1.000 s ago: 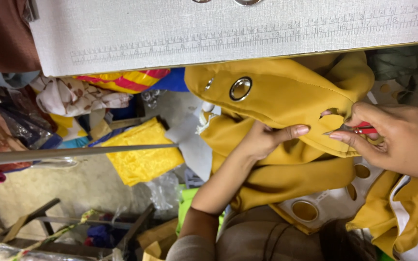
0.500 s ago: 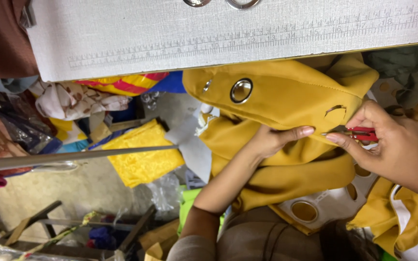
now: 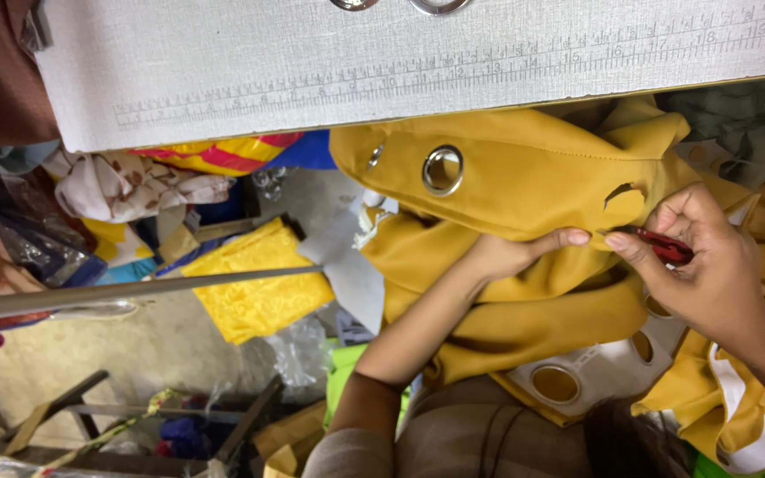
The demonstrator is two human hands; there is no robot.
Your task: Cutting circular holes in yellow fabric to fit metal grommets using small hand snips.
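Note:
A mustard-yellow fabric (image 3: 524,168) hangs off the table edge, with a metal eyelet (image 3: 443,170) set in it. To the eyelet's right is a curved cut (image 3: 622,193). My left hand (image 3: 506,257) pinches the fabric's fold just below the cut, with the thumb stretched toward the right. My right hand (image 3: 710,261) grips a small red-handled cutter (image 3: 661,243). Its tip meets the fabric edge next to my left thumb. Most of the cutter is hidden inside the fist.
A white cloth-covered table (image 3: 312,62) with a printed ruler strip spans the top, two metal rings (image 3: 436,5) at its far edge. White backing with round holes (image 3: 577,376) lies below the fabric. A metal rod (image 3: 135,290), folded yellow cloth (image 3: 258,288) and cluttered fabric scraps fill the left.
The curved cut in the fabric has opened a little wider. My right hand has shifted slightly left with the cutter, toward my left thumb, and my left hand keeps its pinch.

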